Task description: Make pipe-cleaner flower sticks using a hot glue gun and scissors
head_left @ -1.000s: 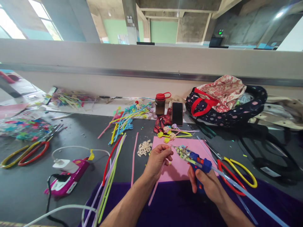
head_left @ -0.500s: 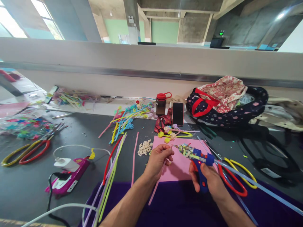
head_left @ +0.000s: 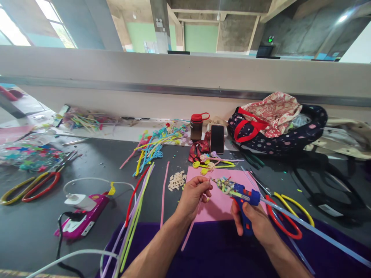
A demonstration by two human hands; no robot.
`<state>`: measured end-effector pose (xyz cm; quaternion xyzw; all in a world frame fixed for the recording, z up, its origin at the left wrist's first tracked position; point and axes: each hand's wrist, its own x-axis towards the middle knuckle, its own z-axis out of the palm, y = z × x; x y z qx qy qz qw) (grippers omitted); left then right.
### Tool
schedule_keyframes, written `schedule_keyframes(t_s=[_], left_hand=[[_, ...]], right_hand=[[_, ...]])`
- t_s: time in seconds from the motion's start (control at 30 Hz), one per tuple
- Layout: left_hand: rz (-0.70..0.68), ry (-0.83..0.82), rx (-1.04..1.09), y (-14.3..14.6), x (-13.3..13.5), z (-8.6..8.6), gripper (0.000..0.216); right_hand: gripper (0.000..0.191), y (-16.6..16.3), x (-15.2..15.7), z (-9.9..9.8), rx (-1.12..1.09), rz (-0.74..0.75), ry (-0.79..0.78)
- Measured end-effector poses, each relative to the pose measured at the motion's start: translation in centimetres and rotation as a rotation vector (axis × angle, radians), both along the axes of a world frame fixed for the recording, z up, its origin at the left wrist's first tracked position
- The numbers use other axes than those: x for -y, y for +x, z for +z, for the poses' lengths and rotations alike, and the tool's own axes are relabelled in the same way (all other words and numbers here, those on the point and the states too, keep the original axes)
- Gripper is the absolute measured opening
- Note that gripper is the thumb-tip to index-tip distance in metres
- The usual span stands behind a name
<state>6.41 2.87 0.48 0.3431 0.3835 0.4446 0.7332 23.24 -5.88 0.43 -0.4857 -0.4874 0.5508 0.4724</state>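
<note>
Head view: pinching a thin pink fuzzy pipe cleaner [head_left: 191,227] between thumb and fingertips of the half-curled left hand [head_left: 193,197], forearm reaching up from the lower edge. Gripping a blue plastic hot glue gun [head_left: 245,195] in the clenched right hand [head_left: 256,224], nozzle aimed left, close to the left fingertips, above a pink paper sheet [head_left: 217,210] on the dark table [head_left: 34,231].

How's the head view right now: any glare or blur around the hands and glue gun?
Head view: left hand pinching the pink pipe cleaner and right hand gripping the glue gun are sharp, evenly lit, soft shadows; window top left blown out; ceiling light flares top right.
</note>
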Motion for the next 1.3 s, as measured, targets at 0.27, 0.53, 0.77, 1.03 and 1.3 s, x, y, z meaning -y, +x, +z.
schedule_keyframes(t_s=[0.27, 0.53, 0.77, 1.03, 1.3], left_hand=[[0.001, 0.004, 0.003, 0.01, 0.02, 0.10, 0.020], [0.010, -0.001, -0.002, -0.03, -0.04, 0.04, 0.023], [0.013, -0.003, 0.000, 0.01, -0.07, 0.02, 0.021], [0.001, 0.024, -0.002, -0.05, 0.07, -0.06, 0.017], [-0.003, 0.028, -0.008, 0.00, 0.06, -0.06, 0.016]], right_hand=[[0.046, -0.08, 0.08, 0.34, 0.002, 0.035, 0.024], [0.046, -0.22, 0.17, 0.78, 0.073, 0.047, 0.053], [0.044, -0.13, 0.10, 0.64, 0.068, 0.050, 0.062], [0.045, -0.13, 0.14, 0.75, 0.103, 0.054, 0.072], [0.044, -0.02, 0.17, 0.75, 0.113, 0.057, 0.067]])
